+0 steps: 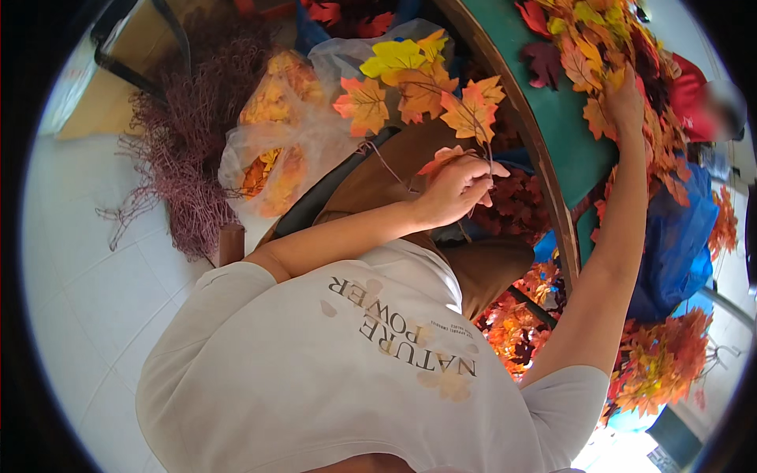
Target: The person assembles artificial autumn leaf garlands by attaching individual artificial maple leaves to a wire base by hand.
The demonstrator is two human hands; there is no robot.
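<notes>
My left hand [455,191] is closed around the thin brown stem of an artificial maple leaf branch [471,114], held above my lap. Its leaves fan out in orange and yellow, and a pinkish-orange leaf sits against my fingers. My right arm stretches out to the far right, where my right hand [625,104] reaches into a heap of artificial maple leaves [582,59] on a green tabletop [572,134]. Leaves hide the fingertips of that hand, so its grip cannot be made out. A dark red leaf [542,65] lies on the tabletop beside the heap.
On the left stands a big bundle of bare purplish-brown stems [185,134]. Next to it, a clear plastic bag [276,130] holds orange and yellow leaves. The table's brown edge [544,150] curves past my knees. A blue bag [674,244] and more leaf bunches [662,355] are at right.
</notes>
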